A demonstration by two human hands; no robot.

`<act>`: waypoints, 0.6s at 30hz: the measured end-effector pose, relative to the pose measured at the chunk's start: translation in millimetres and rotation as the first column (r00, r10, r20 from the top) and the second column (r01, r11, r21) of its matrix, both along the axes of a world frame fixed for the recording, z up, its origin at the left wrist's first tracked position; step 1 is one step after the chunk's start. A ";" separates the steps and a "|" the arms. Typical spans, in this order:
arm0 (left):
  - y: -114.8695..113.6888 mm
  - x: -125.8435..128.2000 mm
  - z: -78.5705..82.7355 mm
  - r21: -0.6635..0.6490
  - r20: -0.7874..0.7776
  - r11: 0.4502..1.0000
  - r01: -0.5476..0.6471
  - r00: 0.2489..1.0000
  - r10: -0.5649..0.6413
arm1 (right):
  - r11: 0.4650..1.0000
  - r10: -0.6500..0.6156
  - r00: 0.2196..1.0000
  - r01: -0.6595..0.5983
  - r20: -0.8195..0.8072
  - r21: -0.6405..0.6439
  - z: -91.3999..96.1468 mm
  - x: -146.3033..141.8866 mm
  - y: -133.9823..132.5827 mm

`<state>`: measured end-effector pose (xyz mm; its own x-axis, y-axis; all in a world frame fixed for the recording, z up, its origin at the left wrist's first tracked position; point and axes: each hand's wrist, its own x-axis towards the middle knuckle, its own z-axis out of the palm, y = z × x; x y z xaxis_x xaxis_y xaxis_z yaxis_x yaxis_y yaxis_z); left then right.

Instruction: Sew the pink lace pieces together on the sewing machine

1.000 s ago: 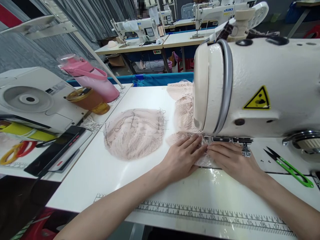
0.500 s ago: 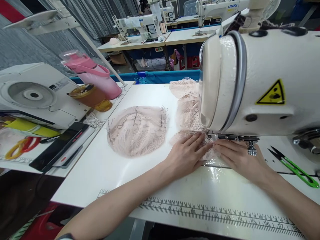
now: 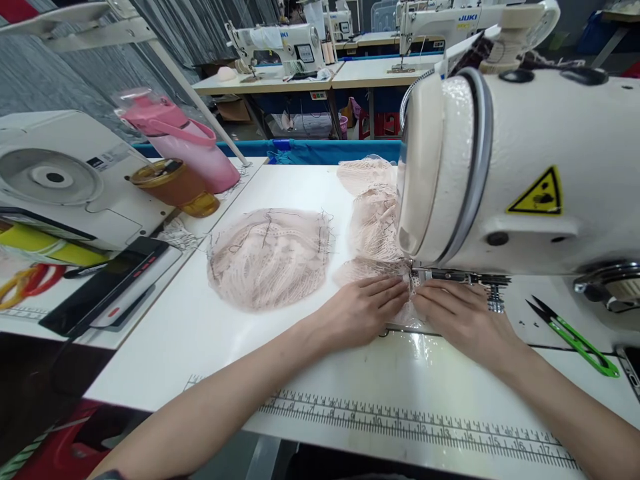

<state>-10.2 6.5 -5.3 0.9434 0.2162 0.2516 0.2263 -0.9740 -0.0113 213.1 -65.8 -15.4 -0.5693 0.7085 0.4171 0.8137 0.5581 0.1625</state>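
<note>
Pale pink lace piece (image 3: 364,269) — on the white surface (image 3: 300,360), below the sewing machine (image 3: 500,160) head. Left hand (image 3: 367,305) lies over it, fingers extended; right hand (image 3: 463,321) opposite, fingers partly hidden — can't tell if either grip pinches cloth. Lace pile (image 3: 373,220) just behind, rounded lace panel (image 3: 267,263) left, green snips (image 3: 575,337) right.

pink fabric (image 3: 371,269): partly hidden under 2 hands (image 3: 364,310) | sewing machine (image 3: 523,160): cut off right
</note>
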 end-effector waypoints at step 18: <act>-17.1 9.7 8.4 -0.092 0.105 0.947 -0.308 0.943 0.317 | 0.999 0.032 0.972 -0.039 -0.231 -0.028 0.4 -14.9 4.4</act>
<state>-0.5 -10.5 3.2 0.7904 0.5175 0.3279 0.5150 -0.8511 0.1019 198.2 -61.4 -15.0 -0.4854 0.7048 0.5174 0.8066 0.5894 -0.0461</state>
